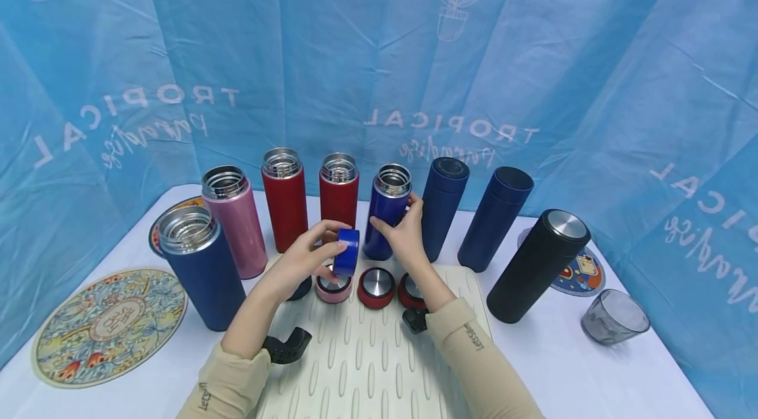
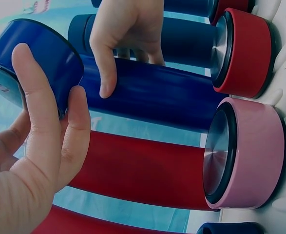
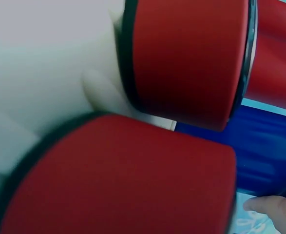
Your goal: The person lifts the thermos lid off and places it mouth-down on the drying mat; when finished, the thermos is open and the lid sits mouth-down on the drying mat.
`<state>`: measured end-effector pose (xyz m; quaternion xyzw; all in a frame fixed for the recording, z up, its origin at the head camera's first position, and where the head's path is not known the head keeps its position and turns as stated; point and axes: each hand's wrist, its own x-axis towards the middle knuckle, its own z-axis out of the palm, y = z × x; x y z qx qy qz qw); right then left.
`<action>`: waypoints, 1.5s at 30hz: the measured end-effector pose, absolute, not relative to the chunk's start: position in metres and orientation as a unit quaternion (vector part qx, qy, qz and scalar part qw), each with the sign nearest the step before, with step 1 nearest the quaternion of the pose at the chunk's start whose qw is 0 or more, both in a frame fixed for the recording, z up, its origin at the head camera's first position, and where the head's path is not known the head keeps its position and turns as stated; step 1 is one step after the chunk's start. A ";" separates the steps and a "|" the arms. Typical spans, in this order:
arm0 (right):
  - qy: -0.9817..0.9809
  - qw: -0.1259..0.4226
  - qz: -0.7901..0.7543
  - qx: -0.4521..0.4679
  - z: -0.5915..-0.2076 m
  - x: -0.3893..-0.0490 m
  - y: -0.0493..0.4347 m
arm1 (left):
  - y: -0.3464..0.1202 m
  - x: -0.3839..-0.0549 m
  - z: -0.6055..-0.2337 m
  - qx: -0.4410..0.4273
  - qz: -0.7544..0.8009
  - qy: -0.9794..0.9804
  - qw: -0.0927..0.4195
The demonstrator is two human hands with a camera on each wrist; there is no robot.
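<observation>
My left hand (image 1: 304, 256) holds a shiny blue bottle lid (image 1: 347, 253) tilted on its side above the mat, gripping it by its edge. With thumb and fingers round its upper part, my right hand (image 1: 406, 235) grips the lidless blue thermos bottle (image 1: 379, 245), which stands upright with its steel mouth showing. Below the hands a pink lid (image 2: 257, 153), a red lid (image 1: 376, 287), a second red lid (image 3: 128, 180) and a dark lid (image 1: 302, 289), partly hidden by the left hand, sit in a row.
Lidless bottles stand leftward: two red (image 1: 285, 208) (image 1: 339, 198), one pink (image 1: 239, 225), one navy (image 1: 204, 277). Lidded navy bottles (image 1: 441, 215) (image 1: 494, 221) and a black bottle (image 1: 533, 268) stand right, near a glass (image 1: 614, 317). A cream ridged mat (image 1: 355, 366) lies in front; patterned placemat (image 1: 112, 327) left.
</observation>
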<state>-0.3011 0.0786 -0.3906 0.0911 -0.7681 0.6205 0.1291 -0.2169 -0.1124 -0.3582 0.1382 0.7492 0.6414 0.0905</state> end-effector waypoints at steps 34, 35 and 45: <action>-0.861 0.117 0.493 0.050 -0.383 -0.306 0.079 | -0.132 -0.181 -0.371 0.097 0.364 0.926 -0.037; -0.861 0.118 0.492 0.050 -0.383 -0.305 0.079 | -0.134 -0.178 -0.373 0.097 0.350 0.931 -0.038; -0.862 0.118 0.490 0.049 -0.383 -0.305 0.077 | -0.153 -0.163 -0.391 0.116 0.247 0.962 -0.028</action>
